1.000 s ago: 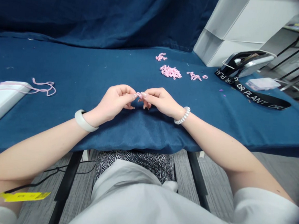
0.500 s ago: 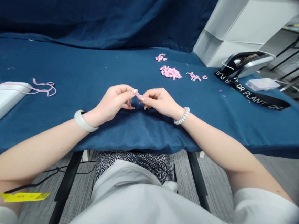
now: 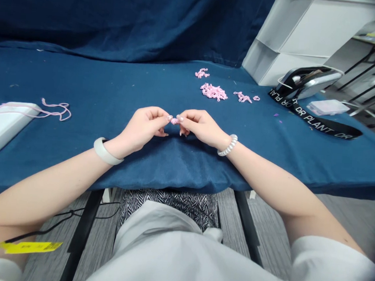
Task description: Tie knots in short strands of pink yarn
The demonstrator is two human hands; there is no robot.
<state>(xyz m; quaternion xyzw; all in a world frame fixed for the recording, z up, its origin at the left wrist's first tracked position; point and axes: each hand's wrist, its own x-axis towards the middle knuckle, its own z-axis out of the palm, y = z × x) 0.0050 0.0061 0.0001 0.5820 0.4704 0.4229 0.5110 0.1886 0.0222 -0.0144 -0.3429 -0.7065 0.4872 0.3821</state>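
Between my two hands, just above the front of the blue cloth, is a small knotted piece of pink cord (image 3: 174, 121). My left hand (image 3: 149, 126) pinches one side of it between thumb and forefinger, with the other fingers curled. From the other side my right hand (image 3: 200, 126) grips it in the same kind of pinch. Fingertips hide most of the cord. Beyond my hands lies a pile of small pink cord knots (image 3: 214, 92), with a smaller cluster (image 3: 202, 73) behind it and a few looped pieces (image 3: 243, 97) to its right.
At left, a long pink cord (image 3: 58, 112) trails over a white box-like device (image 3: 8, 126). On the right are an open black-and-silver pouch (image 3: 309, 81) with a lettered black strap (image 3: 318, 124) and a clear plastic case (image 3: 328, 107). White boxes (image 3: 300, 32) stand behind.
My fingertips have shifted slightly around the pink piece, which now shows as a compact knot between them. Everything else on the table stays in place.
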